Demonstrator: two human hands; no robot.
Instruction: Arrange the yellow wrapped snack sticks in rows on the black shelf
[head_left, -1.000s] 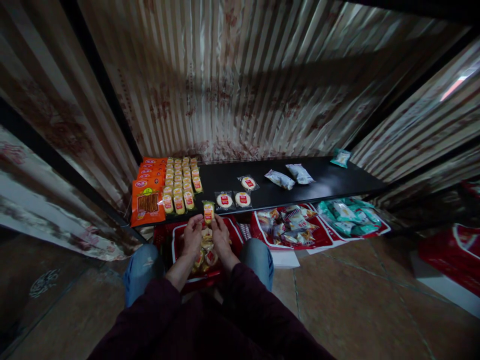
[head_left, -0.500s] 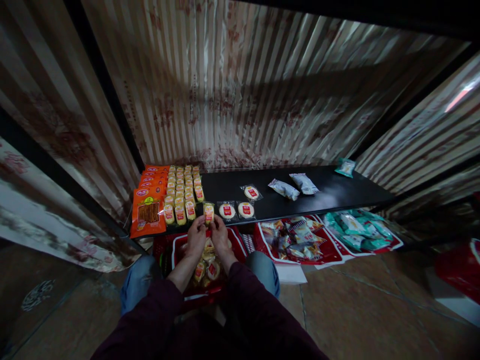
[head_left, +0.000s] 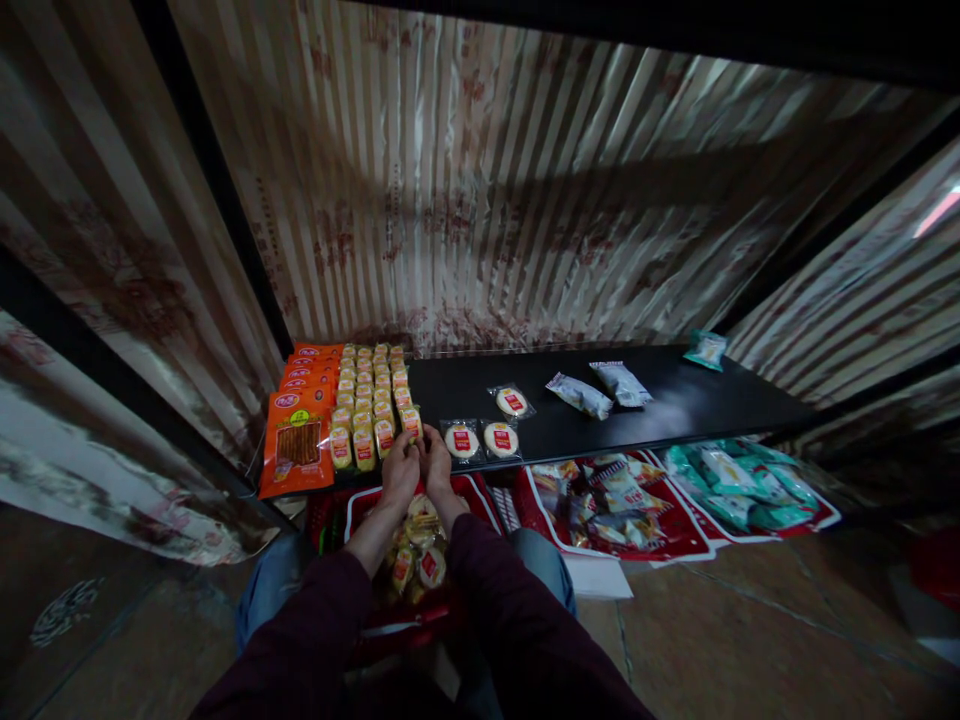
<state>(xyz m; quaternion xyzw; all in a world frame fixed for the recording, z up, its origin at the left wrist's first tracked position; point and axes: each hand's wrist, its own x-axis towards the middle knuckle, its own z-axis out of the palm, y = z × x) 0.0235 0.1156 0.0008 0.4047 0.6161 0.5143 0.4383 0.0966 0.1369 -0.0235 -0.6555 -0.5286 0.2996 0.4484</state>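
Both my hands meet at the front edge of a low black shelf [head_left: 675,405]. My left hand [head_left: 400,474] and my right hand [head_left: 437,462] are closed together on a small yellow-and-red snack packet [head_left: 412,422], which sits at the front of the rows of the same packets [head_left: 369,395]. Below my wrists a red basket [head_left: 457,600] on my lap holds more of these packets [head_left: 420,550]. Orange snack bags [head_left: 298,440] stand to the left of the rows.
Round cakes in clear wrap [head_left: 480,438] lie just right of my hands, silver packets [head_left: 600,388] further right, a teal packet [head_left: 706,350] at the far end. Red bags of mixed snacks [head_left: 622,495] and teal packets [head_left: 742,480] lie on the floor under the shelf.
My hands have carried the small packet forward from above the basket onto the shelf, beside the rows. The view has tilted down slightly.
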